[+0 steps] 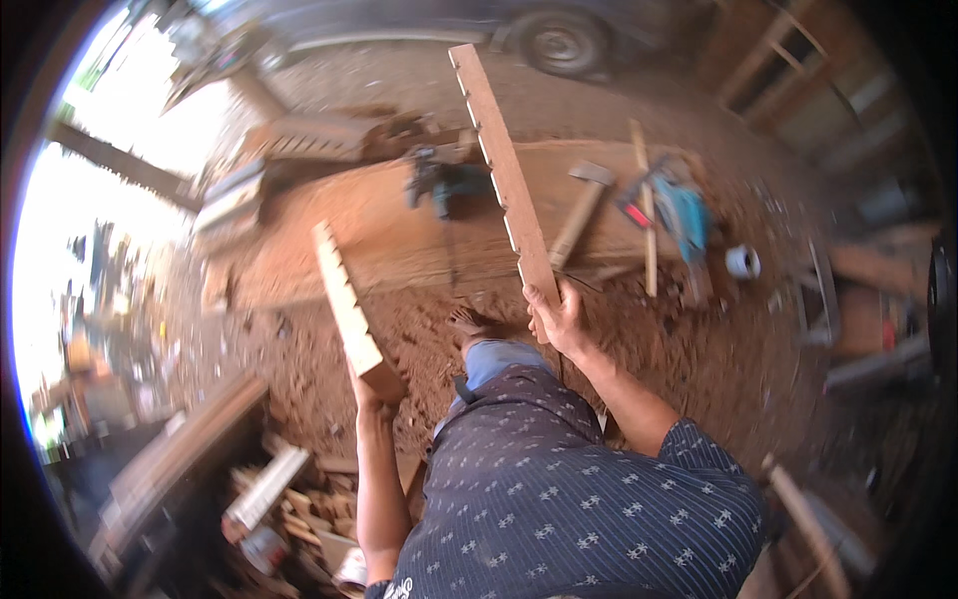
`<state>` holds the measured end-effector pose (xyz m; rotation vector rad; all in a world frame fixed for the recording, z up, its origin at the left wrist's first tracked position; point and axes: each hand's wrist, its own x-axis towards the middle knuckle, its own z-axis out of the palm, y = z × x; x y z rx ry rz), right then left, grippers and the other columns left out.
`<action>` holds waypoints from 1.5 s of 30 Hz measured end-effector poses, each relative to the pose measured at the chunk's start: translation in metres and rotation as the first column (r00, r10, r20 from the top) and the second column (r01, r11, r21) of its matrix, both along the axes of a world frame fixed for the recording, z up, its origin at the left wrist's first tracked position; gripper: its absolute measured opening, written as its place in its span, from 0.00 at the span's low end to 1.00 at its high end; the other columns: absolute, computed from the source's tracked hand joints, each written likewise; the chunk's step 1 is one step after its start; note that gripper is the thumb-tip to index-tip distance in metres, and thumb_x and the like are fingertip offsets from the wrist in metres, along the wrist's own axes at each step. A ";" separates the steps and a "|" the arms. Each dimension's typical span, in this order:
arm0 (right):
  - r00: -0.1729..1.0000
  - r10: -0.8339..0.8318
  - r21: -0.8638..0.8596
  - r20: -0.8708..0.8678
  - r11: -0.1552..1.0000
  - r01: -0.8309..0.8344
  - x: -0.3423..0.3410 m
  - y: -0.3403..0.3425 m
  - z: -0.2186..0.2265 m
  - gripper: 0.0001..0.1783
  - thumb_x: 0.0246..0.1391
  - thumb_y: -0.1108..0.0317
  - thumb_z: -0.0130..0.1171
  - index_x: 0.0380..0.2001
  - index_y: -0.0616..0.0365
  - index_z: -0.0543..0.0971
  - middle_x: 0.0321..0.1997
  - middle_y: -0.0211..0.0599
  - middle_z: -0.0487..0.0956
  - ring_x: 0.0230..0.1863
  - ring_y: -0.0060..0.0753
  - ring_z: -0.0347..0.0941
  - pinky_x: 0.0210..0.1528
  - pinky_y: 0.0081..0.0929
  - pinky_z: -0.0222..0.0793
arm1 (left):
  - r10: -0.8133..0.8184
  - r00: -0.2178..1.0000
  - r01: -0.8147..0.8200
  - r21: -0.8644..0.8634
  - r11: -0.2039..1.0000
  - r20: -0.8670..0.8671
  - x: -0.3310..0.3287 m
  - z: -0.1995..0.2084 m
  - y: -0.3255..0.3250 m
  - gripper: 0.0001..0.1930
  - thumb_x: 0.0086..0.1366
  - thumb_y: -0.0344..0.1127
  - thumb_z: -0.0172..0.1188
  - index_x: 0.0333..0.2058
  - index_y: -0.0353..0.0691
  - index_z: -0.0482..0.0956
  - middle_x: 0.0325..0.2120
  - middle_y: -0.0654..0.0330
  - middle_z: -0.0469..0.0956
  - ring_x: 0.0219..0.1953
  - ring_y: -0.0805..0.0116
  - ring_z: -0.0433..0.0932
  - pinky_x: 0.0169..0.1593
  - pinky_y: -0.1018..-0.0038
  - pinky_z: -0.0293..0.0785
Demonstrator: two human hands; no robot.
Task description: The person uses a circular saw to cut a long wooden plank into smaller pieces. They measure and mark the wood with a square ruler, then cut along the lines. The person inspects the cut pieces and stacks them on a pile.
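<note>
My right hand (561, 317) is wrapped round the lower end of a long reddish-brown wooden strip (504, 175), which points up and away. Pale notches run along the strip's left edge. In my left hand (375, 391) is a shorter notched wooden piece (345, 309), its end face towards me and its notches along the right edge. Most of the left fingers are hidden behind the wood. The two pieces are held apart, above the ground and the near side of a broad wooden slab (329, 215).
On the slab lie a hammer (581, 215), a teal power tool (684, 210), a thin wooden stick (649, 240) and a dark green tool (449, 185). More notched wood (309, 137) is stacked at the far left. Wood scraps (314, 519) lie at lower left; a car wheel (561, 45) stands beyond.
</note>
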<state>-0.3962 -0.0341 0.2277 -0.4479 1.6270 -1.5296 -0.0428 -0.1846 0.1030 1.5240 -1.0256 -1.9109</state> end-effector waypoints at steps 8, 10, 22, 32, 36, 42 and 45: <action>0.700 -0.713 0.049 -0.041 0.698 0.714 -0.079 0.123 -0.056 0.30 0.62 0.42 0.58 0.35 0.64 0.71 0.23 0.39 0.77 0.17 0.32 0.75 0.18 0.30 0.71 | 0.601 0.376 0.181 0.692 0.699 -0.705 -0.008 0.032 -0.029 0.30 0.69 0.50 0.53 0.61 0.35 0.63 0.45 0.57 0.71 0.39 0.64 0.70 0.45 0.66 0.73; 0.623 -0.757 0.187 -0.195 0.595 0.782 -0.101 0.157 -0.112 0.34 0.62 0.41 0.56 0.41 0.71 0.72 0.32 0.54 0.79 0.33 0.50 0.80 0.37 0.43 0.75 | 0.555 0.434 0.132 0.660 0.740 -0.709 0.016 0.043 -0.042 0.35 0.68 0.56 0.53 0.62 0.34 0.63 0.47 0.56 0.72 0.42 0.61 0.72 0.49 0.62 0.73; 0.157 -0.980 0.294 0.119 0.185 0.938 -0.289 0.322 -0.247 0.15 0.66 0.60 0.54 0.44 0.63 0.72 0.32 0.39 0.76 0.29 0.35 0.74 0.30 0.38 0.74 | 0.289 0.783 -0.049 0.409 0.911 -0.551 -0.049 0.087 -0.019 0.37 0.67 0.61 0.54 0.63 0.35 0.63 0.49 0.54 0.72 0.46 0.59 0.73 0.51 0.60 0.73; 0.293 -0.583 0.077 -0.758 0.366 0.928 -0.371 0.214 -0.098 0.27 0.63 0.54 0.57 0.55 0.66 0.74 0.55 0.55 0.78 0.57 0.49 0.75 0.58 0.43 0.69 | 0.244 0.820 -0.067 0.337 0.939 -0.518 -0.091 0.134 0.045 0.40 0.66 0.64 0.54 0.63 0.36 0.63 0.51 0.54 0.73 0.49 0.57 0.73 0.53 0.58 0.73; 0.667 -0.344 0.182 -0.661 0.789 0.586 -0.310 0.073 -0.131 0.19 0.59 0.61 0.61 0.48 0.64 0.78 0.43 0.50 0.83 0.49 0.47 0.79 0.53 0.37 0.72 | 0.249 0.813 -0.092 0.307 0.947 -0.526 -0.110 0.158 0.055 0.41 0.66 0.65 0.54 0.63 0.36 0.63 0.52 0.53 0.73 0.50 0.57 0.73 0.54 0.58 0.73; 0.692 0.291 0.668 -0.660 0.649 0.365 -0.362 0.041 -0.248 0.36 0.53 0.74 0.55 0.67 0.61 0.60 0.73 0.55 0.56 0.72 0.58 0.54 0.70 0.42 0.57 | 0.238 0.965 -0.184 0.368 0.912 -0.108 -0.095 0.159 0.037 0.35 0.64 0.60 0.59 0.59 0.37 0.70 0.51 0.53 0.77 0.52 0.56 0.76 0.56 0.56 0.73; 0.595 0.528 0.789 -0.606 0.497 0.362 -0.368 0.020 -0.259 0.32 0.60 0.68 0.50 0.68 0.57 0.61 0.71 0.53 0.60 0.72 0.51 0.56 0.74 0.52 0.46 | 0.177 0.983 -0.148 0.404 0.903 -0.037 -0.094 0.168 0.038 0.25 0.64 0.47 0.58 0.54 0.36 0.74 0.45 0.56 0.81 0.45 0.58 0.80 0.52 0.60 0.76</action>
